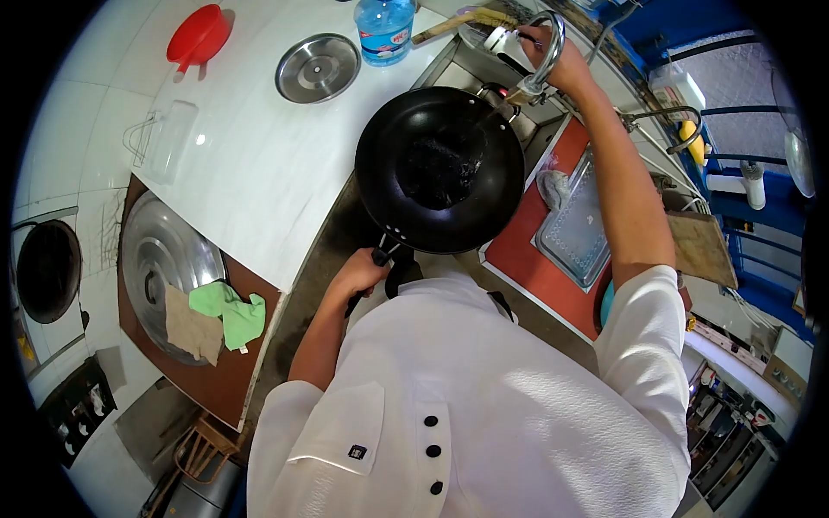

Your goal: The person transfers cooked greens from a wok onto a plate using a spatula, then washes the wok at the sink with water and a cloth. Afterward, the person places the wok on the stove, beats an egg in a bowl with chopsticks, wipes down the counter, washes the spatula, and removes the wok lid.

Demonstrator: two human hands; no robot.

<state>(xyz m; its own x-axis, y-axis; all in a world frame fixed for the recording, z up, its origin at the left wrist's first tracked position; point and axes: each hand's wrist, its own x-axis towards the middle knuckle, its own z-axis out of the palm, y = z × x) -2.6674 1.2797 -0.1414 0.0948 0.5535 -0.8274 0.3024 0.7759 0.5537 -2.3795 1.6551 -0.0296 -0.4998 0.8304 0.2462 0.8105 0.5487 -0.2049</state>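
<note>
A black wok point(440, 168) is held over the sink area by its handle, which my left hand point(361, 269) grips near my white jacket. Water is pooled dark inside the wok. My right hand point(553, 53) reaches up to the curved steel tap point(553, 34) and holds it near its spout, directly above the wok's far rim.
On the white counter point(259, 173) lie a steel lid point(318, 66), a red strainer point(199, 34), a water bottle point(384, 30) and a clear container point(168, 138). A large steel lid point(160, 259) with green and beige cloths point(233, 311) sits lower left. A steel tray point(574, 229) lies right.
</note>
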